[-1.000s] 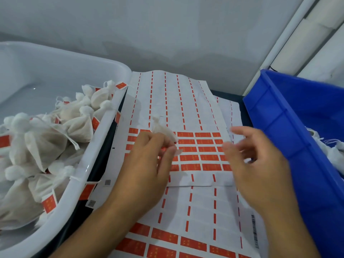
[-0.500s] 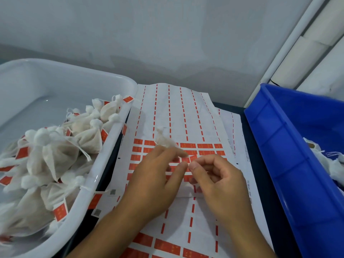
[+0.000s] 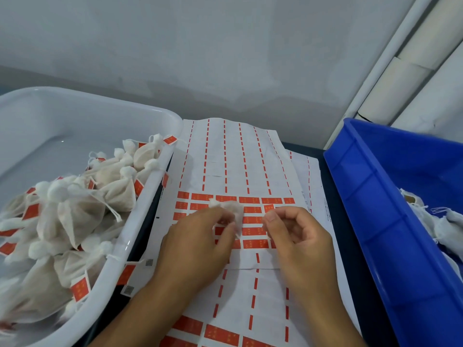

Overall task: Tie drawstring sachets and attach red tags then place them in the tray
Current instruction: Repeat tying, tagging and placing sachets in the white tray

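Note:
My left hand (image 3: 198, 249) pinches a small white drawstring sachet (image 3: 231, 207) over the sheet of red tags (image 3: 233, 166). Just to its right, my right hand (image 3: 300, 244) has its fingers curled, and thumb and forefinger pinch a red tag (image 3: 268, 208) that lifts off the sheet's top rows. The white tray (image 3: 140, 221) on the left holds several tied sachets with red tags (image 3: 82, 211). Part of the held sachet is hidden behind my left fingers.
A blue bin (image 3: 375, 209) stands at the right with loose white sachets (image 3: 441, 221) inside. More tag sheets lie under the top one on a dark table. A grey wall rises close behind, with white pipes at the upper right.
My right hand came in from the right to the tag rows beside my left hand and now lifts a tag. The left hand keeps hold of the sachet.

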Motion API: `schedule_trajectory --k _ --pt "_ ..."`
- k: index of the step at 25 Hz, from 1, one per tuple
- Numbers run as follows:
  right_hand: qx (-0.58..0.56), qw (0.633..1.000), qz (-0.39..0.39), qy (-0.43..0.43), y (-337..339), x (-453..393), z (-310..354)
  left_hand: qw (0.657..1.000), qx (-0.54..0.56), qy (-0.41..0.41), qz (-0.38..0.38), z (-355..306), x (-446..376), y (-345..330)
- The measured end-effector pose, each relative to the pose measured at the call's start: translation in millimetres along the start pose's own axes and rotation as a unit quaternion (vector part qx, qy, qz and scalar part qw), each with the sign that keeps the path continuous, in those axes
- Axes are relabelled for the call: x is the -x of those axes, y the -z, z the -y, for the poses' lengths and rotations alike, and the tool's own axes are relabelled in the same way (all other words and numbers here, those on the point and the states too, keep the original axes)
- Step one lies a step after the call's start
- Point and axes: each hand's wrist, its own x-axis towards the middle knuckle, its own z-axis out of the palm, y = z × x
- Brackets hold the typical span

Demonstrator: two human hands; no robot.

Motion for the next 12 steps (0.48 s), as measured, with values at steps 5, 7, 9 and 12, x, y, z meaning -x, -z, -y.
schedule_trajectory --k 5,7,9,12 --pt "0.007 1.0 0.005 0.005 1 -4 -2 0.995 0.006 -0.04 0.088 -12 2 8" --pt "-0.007 1.0 0.012 -0.004 2 -5 -6 0.99 0.006 -0.052 0.133 -12 3 10" --pt "0.002 0.999 0.029 -0.017 0 -5 -10 0.989 -0.02 -0.052 0.141 -12 6 9" --pt "0.032 0.998 0.051 -0.012 -5 -2 -12 0.995 -0.03 -0.05 0.087 -13 5 10"
